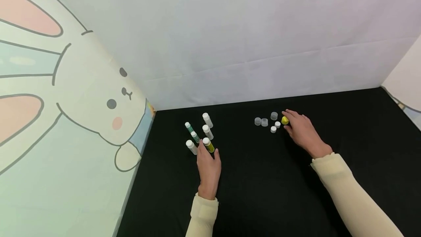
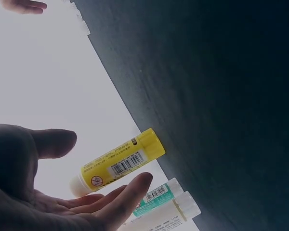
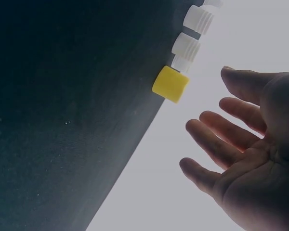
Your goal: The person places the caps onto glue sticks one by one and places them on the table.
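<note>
While left hand (image 1: pixel 209 171) and right hand (image 1: pixel 303 131) are held well apart over black tabletop (image 1: pixel 256 193), upright yellow tube (image 1: pixel 210 146) is flanked by left hand's parted thumb and fingers, contact not discernible. Green tubes (image 1: pixel 190 129) and white tubes (image 1: pixel 209 133) are ranged toward 11 and 12 o'clock. Yellow cap (image 1: pixel 284 120) is seen just beside right hand, toward 10 o'clock, fingers loosely extended. White caps (image 1: pixel 273 130) are placed toward 9, clear caps (image 1: pixel 258 121) between.
</note>
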`<state>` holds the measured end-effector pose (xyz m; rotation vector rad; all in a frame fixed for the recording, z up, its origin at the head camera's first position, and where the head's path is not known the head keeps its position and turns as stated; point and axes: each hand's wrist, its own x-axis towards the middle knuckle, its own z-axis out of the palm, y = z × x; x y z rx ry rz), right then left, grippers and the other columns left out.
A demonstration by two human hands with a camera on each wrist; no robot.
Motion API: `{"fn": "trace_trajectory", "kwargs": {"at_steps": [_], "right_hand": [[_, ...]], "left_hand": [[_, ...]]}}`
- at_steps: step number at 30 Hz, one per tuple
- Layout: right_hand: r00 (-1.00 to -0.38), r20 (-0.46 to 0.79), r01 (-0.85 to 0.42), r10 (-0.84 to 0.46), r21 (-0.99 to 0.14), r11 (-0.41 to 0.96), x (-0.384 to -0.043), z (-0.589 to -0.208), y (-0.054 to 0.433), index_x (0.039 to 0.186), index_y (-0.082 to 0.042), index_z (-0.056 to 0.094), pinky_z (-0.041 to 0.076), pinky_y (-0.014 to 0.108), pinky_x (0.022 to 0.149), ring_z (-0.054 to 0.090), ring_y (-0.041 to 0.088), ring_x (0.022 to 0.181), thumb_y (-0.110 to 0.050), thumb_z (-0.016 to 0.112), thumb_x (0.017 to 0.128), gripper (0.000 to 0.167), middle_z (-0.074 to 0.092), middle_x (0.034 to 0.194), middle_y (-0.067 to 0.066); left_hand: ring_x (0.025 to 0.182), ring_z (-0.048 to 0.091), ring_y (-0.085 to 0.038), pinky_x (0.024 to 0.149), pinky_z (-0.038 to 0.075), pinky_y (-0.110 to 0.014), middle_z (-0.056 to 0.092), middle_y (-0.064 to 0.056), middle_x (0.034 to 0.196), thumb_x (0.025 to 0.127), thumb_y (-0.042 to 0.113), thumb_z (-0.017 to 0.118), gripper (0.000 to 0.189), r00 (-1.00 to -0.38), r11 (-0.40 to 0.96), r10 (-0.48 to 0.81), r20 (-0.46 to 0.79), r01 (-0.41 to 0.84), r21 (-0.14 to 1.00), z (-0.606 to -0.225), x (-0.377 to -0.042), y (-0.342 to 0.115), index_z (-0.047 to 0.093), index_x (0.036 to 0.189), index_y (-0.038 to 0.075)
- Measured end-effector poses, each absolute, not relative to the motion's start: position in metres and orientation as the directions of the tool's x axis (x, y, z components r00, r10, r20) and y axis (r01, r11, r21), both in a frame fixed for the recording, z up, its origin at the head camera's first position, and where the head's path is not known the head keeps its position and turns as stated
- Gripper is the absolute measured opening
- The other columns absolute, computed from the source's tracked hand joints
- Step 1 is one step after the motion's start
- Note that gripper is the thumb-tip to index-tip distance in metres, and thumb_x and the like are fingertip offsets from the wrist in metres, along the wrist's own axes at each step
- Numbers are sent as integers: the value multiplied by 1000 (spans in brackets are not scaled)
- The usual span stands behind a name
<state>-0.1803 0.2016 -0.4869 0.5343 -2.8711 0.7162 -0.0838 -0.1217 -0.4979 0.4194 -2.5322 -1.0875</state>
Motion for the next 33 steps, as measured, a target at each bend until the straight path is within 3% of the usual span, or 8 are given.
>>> {"fn": "trace_trajectory", "kwargs": {"at_steps": [17, 33], "right_hand": [[-938, 149, -346, -313, -449, 824, -198, -498, 204, 140, 14, 56, 46, 68, 104, 57, 56, 125, 7, 68, 97, 46, 52, 144, 39], [-935, 171, -355, -311, -435, 828, -208, -498, 203, 121, 12, 70, 56, 63, 90, 68, 50, 105, 10, 72, 93, 29, 67, 118, 33]], "left_hand": [[126, 61, -46, 106, 50, -58, 63, -29, 133, 97, 0, 73, 48, -878, 647, -425, 221, -124, 752, -500, -94, -121, 51, 139, -8], [103, 71, -38, 87, 58, -52, 72, -20, 111, 96, -5, 72, 23, -878, 660, -399, 264, -75, 748, -497, -100, -123, 64, 118, -2]]}}
